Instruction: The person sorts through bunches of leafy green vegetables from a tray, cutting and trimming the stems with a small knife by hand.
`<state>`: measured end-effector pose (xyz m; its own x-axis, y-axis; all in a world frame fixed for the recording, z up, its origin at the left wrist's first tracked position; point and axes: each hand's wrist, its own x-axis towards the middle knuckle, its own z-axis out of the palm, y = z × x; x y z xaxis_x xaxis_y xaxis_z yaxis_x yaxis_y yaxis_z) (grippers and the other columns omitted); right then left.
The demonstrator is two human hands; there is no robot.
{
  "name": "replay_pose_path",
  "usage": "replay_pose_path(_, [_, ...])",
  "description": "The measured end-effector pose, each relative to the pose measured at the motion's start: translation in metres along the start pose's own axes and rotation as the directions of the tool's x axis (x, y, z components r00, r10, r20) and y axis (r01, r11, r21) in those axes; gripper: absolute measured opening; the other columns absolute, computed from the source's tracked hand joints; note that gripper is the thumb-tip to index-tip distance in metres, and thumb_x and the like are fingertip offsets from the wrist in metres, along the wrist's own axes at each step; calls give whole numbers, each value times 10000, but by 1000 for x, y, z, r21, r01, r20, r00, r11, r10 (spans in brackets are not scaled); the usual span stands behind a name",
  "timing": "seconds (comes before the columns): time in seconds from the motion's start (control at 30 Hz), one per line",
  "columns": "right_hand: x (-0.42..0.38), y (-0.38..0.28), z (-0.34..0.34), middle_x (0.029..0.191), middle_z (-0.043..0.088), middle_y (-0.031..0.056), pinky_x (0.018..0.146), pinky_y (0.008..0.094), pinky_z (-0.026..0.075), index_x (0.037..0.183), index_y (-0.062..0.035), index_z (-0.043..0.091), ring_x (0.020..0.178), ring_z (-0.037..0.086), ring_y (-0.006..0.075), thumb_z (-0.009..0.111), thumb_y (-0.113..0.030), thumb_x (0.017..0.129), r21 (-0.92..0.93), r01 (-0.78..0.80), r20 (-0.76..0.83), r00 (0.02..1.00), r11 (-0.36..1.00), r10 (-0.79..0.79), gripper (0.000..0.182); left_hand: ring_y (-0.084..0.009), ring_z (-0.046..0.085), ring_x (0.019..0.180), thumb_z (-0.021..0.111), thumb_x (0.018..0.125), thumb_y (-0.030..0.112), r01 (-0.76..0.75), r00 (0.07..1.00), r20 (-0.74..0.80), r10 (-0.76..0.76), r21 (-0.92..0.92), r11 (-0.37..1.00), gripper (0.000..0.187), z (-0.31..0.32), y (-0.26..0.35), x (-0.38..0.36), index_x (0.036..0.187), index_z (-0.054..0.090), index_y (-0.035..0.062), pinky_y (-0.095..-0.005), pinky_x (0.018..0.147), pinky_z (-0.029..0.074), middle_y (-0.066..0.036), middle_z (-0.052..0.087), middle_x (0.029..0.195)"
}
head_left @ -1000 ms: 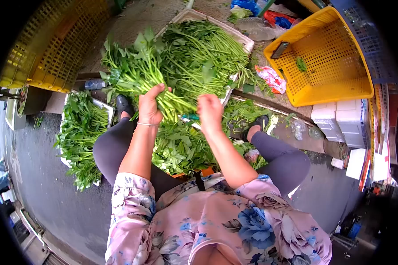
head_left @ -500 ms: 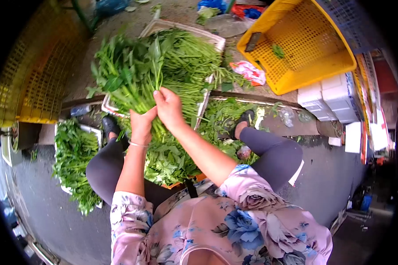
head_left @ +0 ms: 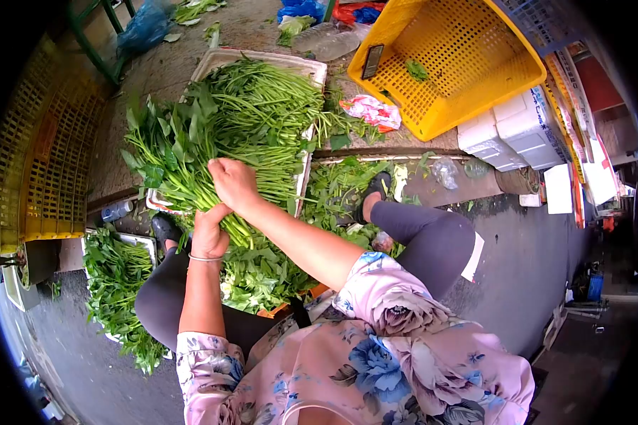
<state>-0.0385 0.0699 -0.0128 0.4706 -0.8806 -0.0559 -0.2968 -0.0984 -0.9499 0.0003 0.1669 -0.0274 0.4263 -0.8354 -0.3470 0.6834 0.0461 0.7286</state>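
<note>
A bunch of leafy green stems, like water spinach [head_left: 184,170], is wrapped in my left hand [head_left: 209,232] near its cut ends. Closed over the same bunch, a little higher up, is my right hand [head_left: 232,183]; its fingertips are partly hidden. The leaves point away to the upper left, and the cut ends stick out below my hands. Just beyond lies a white foam tray [head_left: 317,71] piled with rows of the same greens [head_left: 269,92]. Loose leaves [head_left: 262,273] fill an orange-edged container between my legs.
A second tray of greens [head_left: 120,283] sits by my left foot. Yellow crates stand at far left [head_left: 57,142] and upper right [head_left: 432,127], the latter beside white foam boxes [head_left: 510,131]. Scraps, a crumpled pink-white bag [head_left: 372,111] and a blue bag [head_left: 145,28] lie around.
My right hand has moved down and left along the bunch, and my left hand is slightly lower. The bunch has shifted left, and the whole view has shifted a little.
</note>
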Motion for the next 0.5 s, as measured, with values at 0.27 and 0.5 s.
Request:
replay_pose_path(0.27, [19,4,3,586,567,135,634,371,416,618,-27,585,561,546,273,438,-390,843,-245,11,222,974,969,45,452,-199,578,810,529,705,-58,63,990,-120,-80,-141,988,347,-2,5,3,1049,498,-21,-328,726,485,-90,583,946])
replay_pose_path(0.5, [132,58,-56,735,636,118,638,368,468,819,-41,653,657,606,255,544,-259,802,-333,114,-7,992,936,-124,244,-262,549,970,525,784,64,-98,992,-105,63,-365,926,274,-3,52,-22,1041,518,-34,-413,863,443,-126,579,996])
